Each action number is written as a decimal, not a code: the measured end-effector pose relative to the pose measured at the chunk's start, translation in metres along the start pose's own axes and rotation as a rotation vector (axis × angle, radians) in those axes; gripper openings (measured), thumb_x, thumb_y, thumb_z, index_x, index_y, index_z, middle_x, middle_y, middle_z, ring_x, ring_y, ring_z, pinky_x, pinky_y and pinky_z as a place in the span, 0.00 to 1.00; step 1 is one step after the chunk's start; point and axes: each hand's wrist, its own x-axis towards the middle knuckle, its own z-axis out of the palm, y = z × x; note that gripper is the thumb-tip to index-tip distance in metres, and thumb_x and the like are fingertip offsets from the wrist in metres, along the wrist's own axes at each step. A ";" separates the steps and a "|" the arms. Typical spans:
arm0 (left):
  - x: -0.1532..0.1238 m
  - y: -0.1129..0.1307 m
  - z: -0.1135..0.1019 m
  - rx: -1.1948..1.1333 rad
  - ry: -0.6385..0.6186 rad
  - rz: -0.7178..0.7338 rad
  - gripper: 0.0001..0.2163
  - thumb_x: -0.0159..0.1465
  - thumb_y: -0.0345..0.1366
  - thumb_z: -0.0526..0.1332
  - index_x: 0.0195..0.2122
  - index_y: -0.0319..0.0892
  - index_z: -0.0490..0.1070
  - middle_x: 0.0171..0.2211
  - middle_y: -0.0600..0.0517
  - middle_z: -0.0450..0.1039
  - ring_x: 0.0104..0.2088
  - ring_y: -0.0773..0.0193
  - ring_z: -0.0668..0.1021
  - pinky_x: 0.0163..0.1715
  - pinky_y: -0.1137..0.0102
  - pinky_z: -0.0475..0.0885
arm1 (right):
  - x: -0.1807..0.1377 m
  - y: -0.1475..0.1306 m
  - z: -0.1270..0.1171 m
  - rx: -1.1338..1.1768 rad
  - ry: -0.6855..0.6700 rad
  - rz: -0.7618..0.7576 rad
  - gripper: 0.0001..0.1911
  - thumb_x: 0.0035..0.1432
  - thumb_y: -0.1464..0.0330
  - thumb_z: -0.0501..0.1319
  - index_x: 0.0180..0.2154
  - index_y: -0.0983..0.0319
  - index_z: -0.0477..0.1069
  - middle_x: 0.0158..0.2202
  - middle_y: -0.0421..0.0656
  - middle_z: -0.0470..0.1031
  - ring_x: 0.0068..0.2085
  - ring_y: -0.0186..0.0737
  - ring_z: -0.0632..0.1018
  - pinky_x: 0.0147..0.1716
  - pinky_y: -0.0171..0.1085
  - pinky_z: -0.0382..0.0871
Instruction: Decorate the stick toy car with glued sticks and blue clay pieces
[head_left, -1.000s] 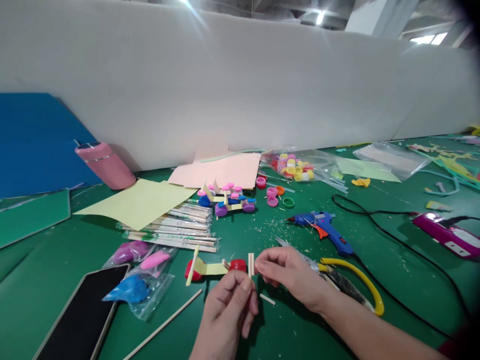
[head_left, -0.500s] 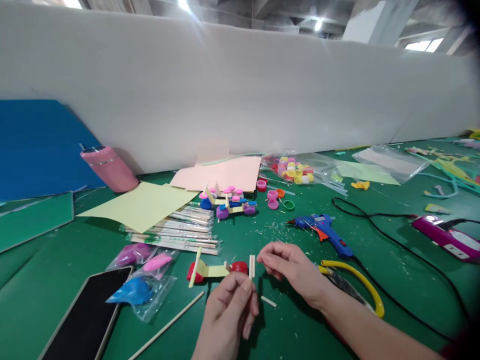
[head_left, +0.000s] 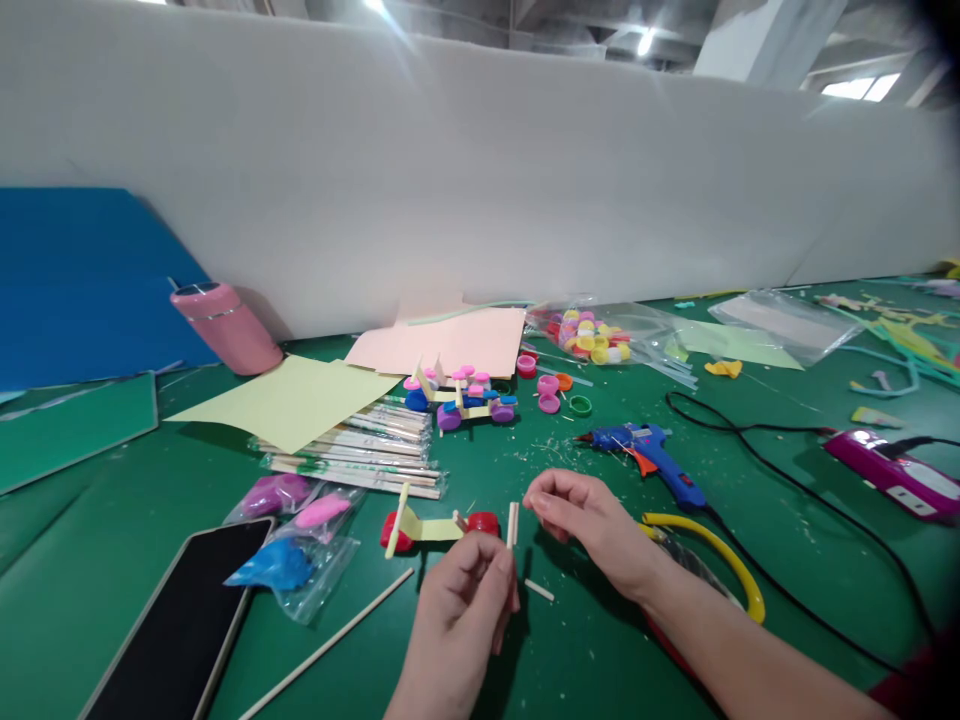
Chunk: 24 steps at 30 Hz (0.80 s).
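Between the thumb and fingers of my left hand (head_left: 463, 612) a pair of short wooden sticks (head_left: 513, 524) stands upright, side by side. My right hand (head_left: 592, 520) is closed in a pinch just right of the sticks' upper ends; whatever is in it, if anything, is hidden. Behind my left fingers lies a small model with red bottle-cap wheels (head_left: 484, 522) and a pale yellow body (head_left: 433, 530). A short cut stick (head_left: 540, 590) rests on the green table below my right hand. One long thin stick (head_left: 330, 640) lies to the left.
A blue glue gun (head_left: 652, 458) and yellow-handled pliers (head_left: 731, 555) lie at right, with a black cord (head_left: 810, 600). At left are a phone (head_left: 176, 620), clay bags (head_left: 281, 565) and wrapped sticks (head_left: 367, 445). Further back are finished models (head_left: 476, 408), loose caps (head_left: 549, 392) and a pink cup (head_left: 229, 325).
Both hands keep nearly the same pose, and the sticks stay in my left hand. The view has shifted slightly, and the sticks lean a little more to the right.
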 end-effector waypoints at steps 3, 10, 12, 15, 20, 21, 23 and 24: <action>-0.001 0.000 0.001 0.185 0.090 0.132 0.09 0.55 0.39 0.58 0.21 0.41 0.65 0.16 0.57 0.62 0.17 0.71 0.63 0.17 0.76 0.57 | -0.001 0.001 0.000 -0.014 -0.001 -0.010 0.15 0.52 0.57 0.58 0.28 0.64 0.66 0.20 0.34 0.58 0.22 0.28 0.59 0.21 0.30 0.51; -0.005 -0.001 0.005 0.368 0.227 0.276 0.06 0.52 0.34 0.58 0.19 0.43 0.68 0.15 0.57 0.61 0.18 0.69 0.62 0.19 0.75 0.58 | -0.002 -0.001 0.000 -0.062 -0.016 -0.039 0.13 0.53 0.60 0.58 0.27 0.63 0.66 0.21 0.34 0.58 0.23 0.29 0.59 0.22 0.30 0.52; -0.006 0.000 0.005 0.394 0.286 0.309 0.06 0.51 0.33 0.59 0.18 0.43 0.68 0.14 0.57 0.62 0.17 0.69 0.62 0.19 0.75 0.58 | -0.003 -0.002 0.001 -0.082 -0.027 -0.045 0.12 0.53 0.60 0.58 0.27 0.63 0.66 0.21 0.35 0.59 0.23 0.29 0.60 0.23 0.30 0.54; -0.006 -0.001 0.003 0.474 0.307 0.332 0.05 0.51 0.32 0.59 0.18 0.44 0.69 0.14 0.57 0.64 0.16 0.69 0.64 0.19 0.75 0.58 | -0.005 -0.004 0.003 -0.118 -0.054 -0.038 0.11 0.52 0.62 0.59 0.26 0.63 0.67 0.22 0.36 0.62 0.25 0.30 0.62 0.23 0.30 0.56; -0.006 -0.002 0.001 0.583 0.284 0.345 0.06 0.51 0.32 0.59 0.18 0.44 0.68 0.15 0.57 0.64 0.17 0.69 0.65 0.19 0.75 0.59 | -0.008 -0.004 0.009 -0.175 -0.087 -0.014 0.08 0.51 0.65 0.59 0.27 0.64 0.67 0.21 0.35 0.61 0.23 0.29 0.61 0.21 0.29 0.54; -0.006 -0.003 0.001 0.590 0.282 0.345 0.06 0.51 0.32 0.59 0.18 0.44 0.68 0.15 0.57 0.65 0.17 0.69 0.65 0.19 0.75 0.59 | -0.008 -0.004 0.009 -0.194 -0.086 -0.017 0.07 0.51 0.66 0.60 0.26 0.64 0.67 0.20 0.35 0.60 0.23 0.29 0.60 0.20 0.29 0.53; -0.005 -0.004 0.001 0.597 0.275 0.341 0.06 0.51 0.32 0.59 0.18 0.43 0.68 0.15 0.56 0.65 0.17 0.69 0.65 0.19 0.76 0.60 | -0.009 -0.005 0.010 -0.237 -0.074 -0.023 0.07 0.51 0.66 0.59 0.26 0.64 0.67 0.20 0.35 0.61 0.23 0.29 0.61 0.20 0.29 0.54; -0.005 -0.004 0.002 0.599 0.272 0.339 0.06 0.51 0.32 0.59 0.18 0.43 0.68 0.15 0.56 0.65 0.17 0.69 0.65 0.19 0.75 0.60 | -0.009 -0.005 0.011 -0.255 -0.064 -0.025 0.07 0.51 0.66 0.59 0.26 0.64 0.67 0.21 0.35 0.61 0.23 0.29 0.61 0.20 0.29 0.54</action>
